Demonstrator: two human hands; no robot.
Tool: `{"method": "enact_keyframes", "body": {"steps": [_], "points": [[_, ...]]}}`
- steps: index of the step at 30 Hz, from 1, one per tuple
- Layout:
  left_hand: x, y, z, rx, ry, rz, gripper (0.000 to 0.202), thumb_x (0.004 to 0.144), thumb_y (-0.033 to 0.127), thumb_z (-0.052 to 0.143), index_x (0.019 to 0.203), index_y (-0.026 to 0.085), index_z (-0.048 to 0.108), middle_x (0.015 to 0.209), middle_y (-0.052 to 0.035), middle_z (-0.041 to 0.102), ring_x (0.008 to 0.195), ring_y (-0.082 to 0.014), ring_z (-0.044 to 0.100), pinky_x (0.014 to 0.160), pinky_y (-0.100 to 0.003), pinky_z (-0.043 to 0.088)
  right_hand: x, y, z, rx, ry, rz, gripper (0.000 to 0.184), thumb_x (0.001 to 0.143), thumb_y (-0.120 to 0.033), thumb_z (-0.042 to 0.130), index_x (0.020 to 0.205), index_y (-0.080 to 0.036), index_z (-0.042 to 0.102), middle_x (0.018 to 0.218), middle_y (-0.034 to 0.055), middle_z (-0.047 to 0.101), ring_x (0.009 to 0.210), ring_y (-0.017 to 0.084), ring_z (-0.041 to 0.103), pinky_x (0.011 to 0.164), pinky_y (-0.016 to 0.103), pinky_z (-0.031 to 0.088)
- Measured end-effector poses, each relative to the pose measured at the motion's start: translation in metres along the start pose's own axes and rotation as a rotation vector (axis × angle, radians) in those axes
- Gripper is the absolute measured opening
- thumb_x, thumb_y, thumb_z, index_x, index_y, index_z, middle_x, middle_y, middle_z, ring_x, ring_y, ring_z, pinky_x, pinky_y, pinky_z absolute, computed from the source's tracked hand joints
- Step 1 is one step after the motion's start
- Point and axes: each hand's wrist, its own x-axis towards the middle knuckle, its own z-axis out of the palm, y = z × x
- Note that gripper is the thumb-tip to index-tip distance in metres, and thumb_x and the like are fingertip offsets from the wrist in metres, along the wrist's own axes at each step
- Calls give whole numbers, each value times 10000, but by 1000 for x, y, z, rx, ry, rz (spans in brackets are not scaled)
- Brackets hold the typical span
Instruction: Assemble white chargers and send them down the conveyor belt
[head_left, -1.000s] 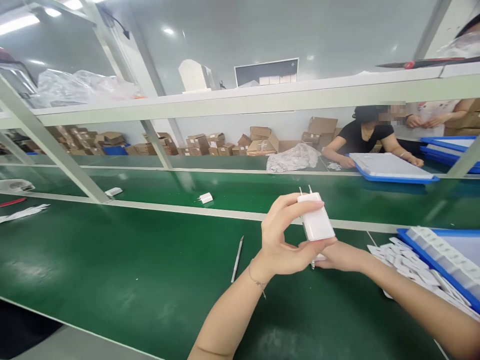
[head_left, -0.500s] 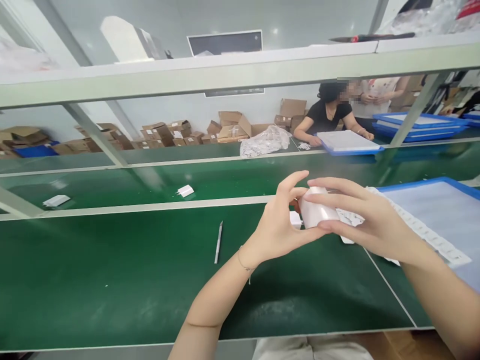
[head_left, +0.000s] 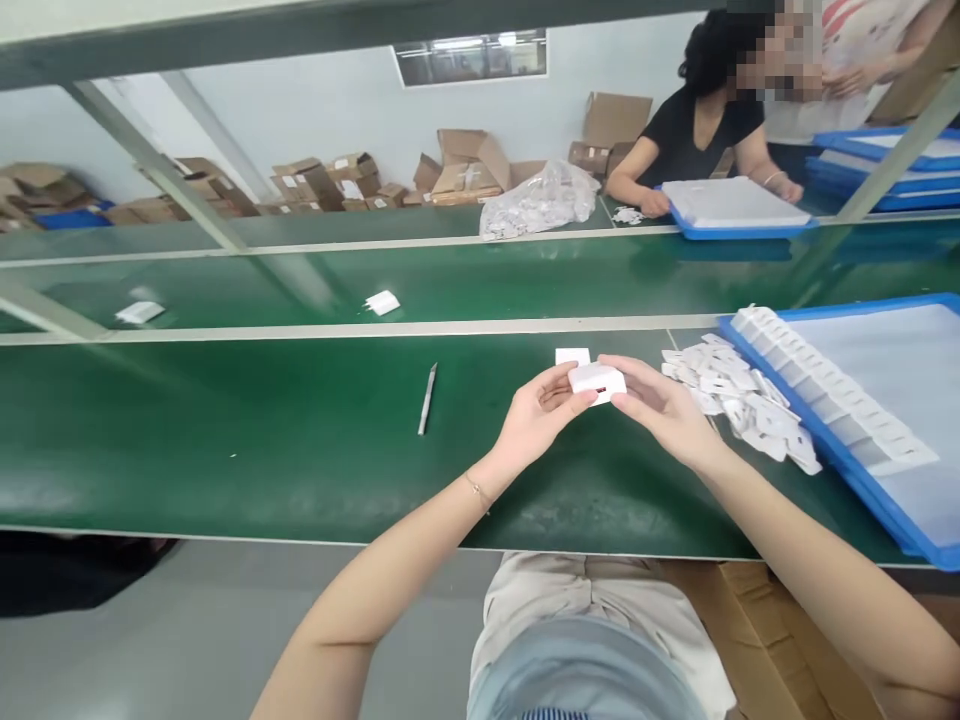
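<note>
A white USB charger (head_left: 598, 380) is held between my two hands above the green bench, its end with a dark port slot turned toward me. My left hand (head_left: 534, 410) grips its left side with thumb and fingers. On the other side, my right hand (head_left: 664, 405) has its thumb at the front corner and its fingers behind. Just beyond the charger lies another white block (head_left: 572, 356), partly hidden. Right of my right hand is a loose pile of flat white plastic pieces (head_left: 750, 400).
A slim craft knife (head_left: 427, 400) lies left of my hands. Chargers with prongs (head_left: 383, 302) rest on the green belt behind. At right, a blue-rimmed tray (head_left: 900, 350) bears a row of white parts (head_left: 840, 390). Across the belt, a person (head_left: 705, 130) handles another tray (head_left: 735, 205).
My view has tilted down, showing my lap and the bench's front edge. The charger has been turned so its port end faces me. Both hands still hold it.
</note>
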Motion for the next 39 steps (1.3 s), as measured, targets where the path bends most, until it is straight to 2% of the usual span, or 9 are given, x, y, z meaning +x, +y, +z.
{"method": "enact_keyframes", "body": {"steps": [4,8,13,17,21,25,30,35,39], "points": [[-3,-27,-14,53,5,48,608,762,376,809,1269,122,591,1275,-181,678,1183,-274,661,1065,-466,511,9,22,12,48,-64,18,432,900,-531,657,1255,-286,642,1326,80,611,1205,268,615,1064,489,506],[-6,-39,-19,89,-12,79,566,739,377,829,1203,133,616,1198,-159,704,1106,-262,687,1026,-454,534,3,33,18,73,-93,-30,360,916,-477,659,1227,-295,656,1347,82,592,1261,266,581,1041,434,529],[-19,-38,-17,156,-39,151,505,774,323,810,1204,161,600,1229,-148,672,1085,-236,678,990,-417,549,-17,39,16,-110,-130,-124,359,995,-347,567,1352,-319,587,1428,70,569,1405,275,452,1102,442,468],[-23,-36,-15,193,-30,215,499,783,309,807,1211,162,596,1217,-145,676,1083,-225,676,976,-389,561,-22,39,16,-168,-135,-178,391,1009,-304,537,1398,-334,558,1475,57,535,1417,272,439,1102,419,469],[-20,-38,-13,130,-23,149,498,805,296,784,1247,176,588,1281,-143,655,1142,-233,665,1037,-415,540,-17,39,17,-75,-121,-73,360,991,-354,574,1348,-318,605,1486,52,529,1425,274,427,1101,411,478],[-16,-41,-11,41,-46,54,537,824,302,763,1317,207,572,1340,-135,624,1209,-250,630,1041,-446,544,-10,39,21,83,-66,28,265,963,-421,616,1195,-321,697,1441,18,577,1421,269,430,1076,405,512],[-16,-42,-13,-83,-70,-18,533,839,299,756,1339,238,584,1402,-122,602,1277,-262,594,1051,-452,537,-9,38,25,64,19,77,288,942,-491,624,1129,-301,734,1368,27,637,1347,283,526,1094,439,501],[-16,-46,-12,-106,-28,-32,536,824,306,776,1319,211,593,1368,-136,625,1275,-266,596,1072,-449,522,-12,39,26,-4,35,12,247,965,-436,599,1114,-285,726,1355,41,645,1308,269,565,995,377,554],[-21,-45,-9,-36,-14,60,496,866,314,731,1325,212,573,1341,-135,628,1237,-249,615,1030,-411,552,-12,37,29,-111,28,-114,211,994,-375,550,1096,-274,705,1337,70,645,1279,271,574,942,389,553]]}}
